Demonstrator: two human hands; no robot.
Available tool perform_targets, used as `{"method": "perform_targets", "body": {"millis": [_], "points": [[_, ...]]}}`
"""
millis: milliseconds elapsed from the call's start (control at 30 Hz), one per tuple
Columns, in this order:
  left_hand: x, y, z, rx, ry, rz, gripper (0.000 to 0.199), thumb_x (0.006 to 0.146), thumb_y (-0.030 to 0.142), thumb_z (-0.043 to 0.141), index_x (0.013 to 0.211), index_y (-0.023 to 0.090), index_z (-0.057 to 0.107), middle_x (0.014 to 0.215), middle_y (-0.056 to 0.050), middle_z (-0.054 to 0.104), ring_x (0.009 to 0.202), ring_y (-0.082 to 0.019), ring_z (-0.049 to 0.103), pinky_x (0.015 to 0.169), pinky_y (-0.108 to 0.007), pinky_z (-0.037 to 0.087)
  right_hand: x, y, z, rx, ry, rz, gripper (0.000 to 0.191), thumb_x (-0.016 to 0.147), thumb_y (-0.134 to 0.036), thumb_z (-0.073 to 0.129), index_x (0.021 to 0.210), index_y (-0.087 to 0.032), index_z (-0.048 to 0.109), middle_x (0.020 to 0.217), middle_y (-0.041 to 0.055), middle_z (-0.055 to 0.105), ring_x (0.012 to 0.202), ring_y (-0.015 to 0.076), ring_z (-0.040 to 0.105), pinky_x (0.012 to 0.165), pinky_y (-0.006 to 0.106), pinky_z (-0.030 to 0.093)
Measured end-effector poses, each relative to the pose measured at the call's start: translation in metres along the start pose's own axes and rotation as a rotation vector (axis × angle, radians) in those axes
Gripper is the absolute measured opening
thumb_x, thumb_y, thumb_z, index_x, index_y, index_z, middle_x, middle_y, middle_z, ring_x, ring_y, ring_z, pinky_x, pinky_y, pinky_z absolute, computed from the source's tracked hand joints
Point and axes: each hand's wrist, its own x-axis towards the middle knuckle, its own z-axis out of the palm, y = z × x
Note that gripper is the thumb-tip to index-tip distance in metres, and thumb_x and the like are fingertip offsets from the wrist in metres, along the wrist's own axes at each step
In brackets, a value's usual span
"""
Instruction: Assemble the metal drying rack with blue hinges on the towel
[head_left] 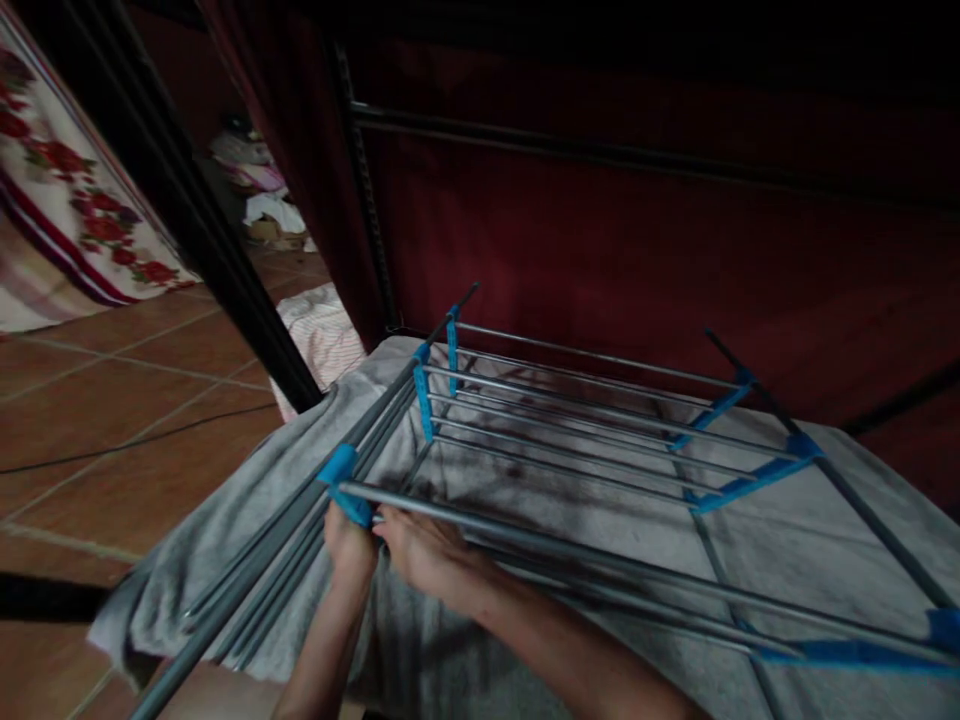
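A rack of grey metal tubes (600,556) with blue plastic joints lies on a grey blanket (180,560). My left hand (349,545) is closed around the blue joint (352,500) at the rack's near left corner. Right beside it, under the long front tube, my right hand (420,548) grips the end of a thin tube that enters that joint; its fingers are partly hidden. Several loose-ended tubes (262,600) lie along the rack's left side. Farther back, blue brackets (424,400) hold thin crossbars.
Behind the blanket hangs a dark red cloth (600,270) on a metal frame. A dark post (247,310) slants at the left, over a tiled floor (150,370) with a cable. Flowered fabric (97,220) and piled cloths (274,210) show farther back.
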Motion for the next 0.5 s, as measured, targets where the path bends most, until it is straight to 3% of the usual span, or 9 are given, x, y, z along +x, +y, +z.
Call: {"method": "perform_targets", "body": {"millis": [167, 333, 500], "points": [[-0.018, 0.019, 0.003, -0.025, 0.013, -0.072, 0.037, 0.079, 0.049, 0.068, 0.060, 0.021, 0.055, 0.058, 0.003, 0.048, 0.062, -0.016, 0.048, 0.060, -0.028, 0.046, -0.006, 0.001, 0.010, -0.070, 0.033, 0.047, 0.034, 0.102, -0.036, 0.043, 0.130, -0.023, 0.055, 0.117, 0.0103, 0.074, 0.101, 0.0252, 0.072, 0.083, 0.035, 0.055], [-0.024, 0.021, 0.002, -0.081, -0.006, -0.132, 0.044, 0.080, 0.059, 0.066, 0.061, 0.020, 0.055, 0.058, 0.002, 0.051, 0.060, -0.015, 0.050, 0.062, -0.028, 0.048, -0.003, 0.005, 0.017, -0.092, 0.017, 0.061, 0.030, 0.103, -0.035, 0.041, 0.127, -0.023, 0.054, 0.117, 0.0101, 0.073, 0.105, 0.0234, 0.070, 0.084, 0.032, 0.051], [-0.029, 0.025, 0.002, -0.113, -0.066, -0.117, 0.042, 0.079, 0.055, 0.068, 0.061, 0.019, 0.057, 0.061, 0.003, 0.053, 0.059, -0.013, 0.046, 0.061, -0.026, 0.047, -0.003, 0.004, 0.015, -0.110, -0.008, 0.073, 0.033, 0.103, -0.036, 0.043, 0.132, -0.024, 0.051, 0.119, 0.0095, 0.073, 0.106, 0.0223, 0.070, 0.082, 0.030, 0.049]]}}
